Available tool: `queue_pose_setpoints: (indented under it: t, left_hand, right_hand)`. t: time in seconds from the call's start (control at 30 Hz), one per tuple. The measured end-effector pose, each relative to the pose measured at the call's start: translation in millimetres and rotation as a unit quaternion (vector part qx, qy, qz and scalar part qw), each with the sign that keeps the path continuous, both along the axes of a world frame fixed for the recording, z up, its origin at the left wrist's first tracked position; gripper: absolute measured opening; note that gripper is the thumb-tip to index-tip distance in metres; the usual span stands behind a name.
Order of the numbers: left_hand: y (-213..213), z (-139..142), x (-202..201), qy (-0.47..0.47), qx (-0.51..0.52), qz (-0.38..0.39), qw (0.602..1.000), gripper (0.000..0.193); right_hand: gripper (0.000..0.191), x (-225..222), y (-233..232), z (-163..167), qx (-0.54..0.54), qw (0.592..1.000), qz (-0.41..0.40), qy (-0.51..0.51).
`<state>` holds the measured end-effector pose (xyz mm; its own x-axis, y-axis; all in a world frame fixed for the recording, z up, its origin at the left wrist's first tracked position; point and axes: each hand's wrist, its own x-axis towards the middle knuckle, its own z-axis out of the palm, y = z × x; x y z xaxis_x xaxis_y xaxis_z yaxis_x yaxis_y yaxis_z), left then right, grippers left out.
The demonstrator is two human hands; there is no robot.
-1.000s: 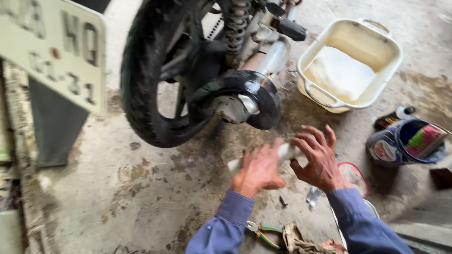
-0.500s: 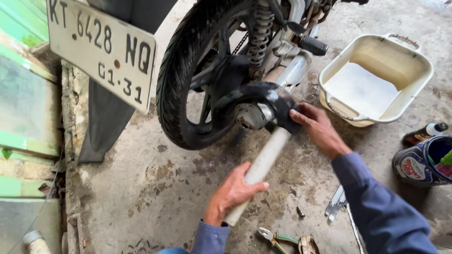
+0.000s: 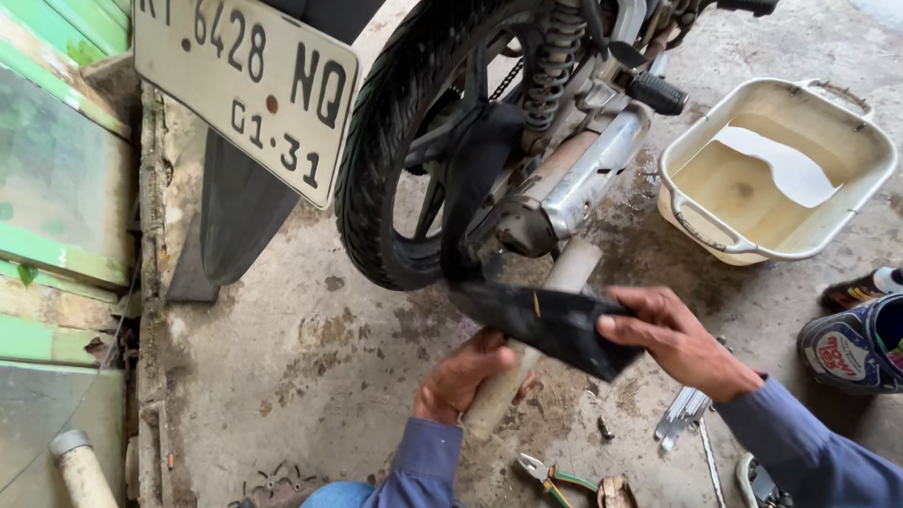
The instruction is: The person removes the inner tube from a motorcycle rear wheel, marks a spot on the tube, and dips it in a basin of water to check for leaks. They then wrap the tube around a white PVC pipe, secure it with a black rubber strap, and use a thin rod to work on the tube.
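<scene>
A motorcycle's rear wheel (image 3: pixel 395 162) stands on a stained concrete floor, with a shock absorber and a silver exhaust (image 3: pixel 584 174) beside it. My left hand (image 3: pixel 462 380) grips the lower end of a pale pipe (image 3: pixel 555 288) that slants up toward the axle. My right hand (image 3: pixel 669 337) holds the free end of a black rubber strip (image 3: pixel 544 322), which runs from the wheel hub across the pipe. Both sleeves are blue.
A cream plastic tub (image 3: pixel 832 232) with liquid sits at right. A dark bottle (image 3: pixel 866 287) and a blue bucket (image 3: pixel 863 349) lie beyond it. Pliers (image 3: pixel 554 483) and metal tools (image 3: pixel 681 412) rest on the floor near me. A number plate (image 3: pixel 243 71) hangs at left, beside green boards.
My view has moved closer to the wheel. My right hand left the hub and now pulls the black rubber strip out over the pipe; my left hand still holds the pipe's lower end.
</scene>
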<state>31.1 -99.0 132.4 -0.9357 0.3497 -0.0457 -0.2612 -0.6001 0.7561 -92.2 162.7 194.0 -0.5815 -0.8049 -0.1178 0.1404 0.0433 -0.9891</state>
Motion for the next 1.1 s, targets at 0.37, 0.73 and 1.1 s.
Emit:
queue_pose_setpoints:
  t: [0.37, 0.73, 1.1]
  left_hand:
    - [53.9, 18.7, -2.5, -0.231, -0.073, 0.114, 0.964, 0.057]
    - [71.0, 15.9, 7.9, -0.342, 0.030, 0.083, 0.935, 0.065]
    - [73.7, -12.3, 18.2, -0.299, 0.188, -0.014, 0.935, 0.055]
  right_hand:
    - [0.046, 4.4, 44.4, -71.5, 0.117, 0.991, -0.012, 0.070]
    - [0.030, 3.3, 28.8, -80.7, 0.089, 0.979, 0.011, 0.182]
    - [0.064, 13.9, 12.3, -76.8, -0.043, 0.996, 0.014, -0.083]
